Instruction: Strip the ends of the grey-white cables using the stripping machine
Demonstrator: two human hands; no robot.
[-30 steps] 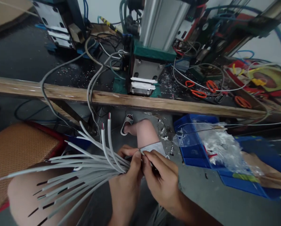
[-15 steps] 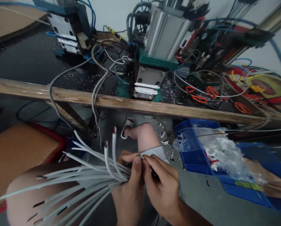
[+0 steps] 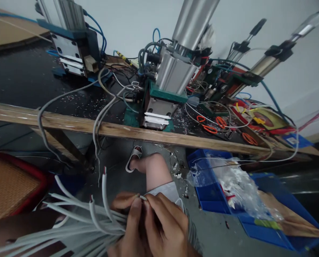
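Low in the middle of the head view, my left hand (image 3: 129, 223) is closed around a bundle of white-sheathed cables (image 3: 79, 228). The loose cable ends fan out to the left over my lap, and two of them curve upward with dark and red wire tips showing. Right beside it my right hand (image 3: 167, 222) is closed too, thumb and fingers pinched together. Between the fingertips of both hands runs a short piece of white cable (image 3: 142, 197). The fingers hide most of that piece and what its end looks like.
Ahead stands a black bench with a wooden edge (image 3: 116, 131), bearing a pneumatic press (image 3: 162, 103) and another press (image 3: 71, 53) farther left. Orange-handled scissors (image 3: 210, 129) lie on it. Blue bins (image 3: 215, 205) with plastic bags stand right; a woven seat (image 3: 9, 189) is left.
The view has tilted up and shifted, so the bench, hands and cables appear lower and more of the wall shows. Both hands remain pinched together at the same cable.
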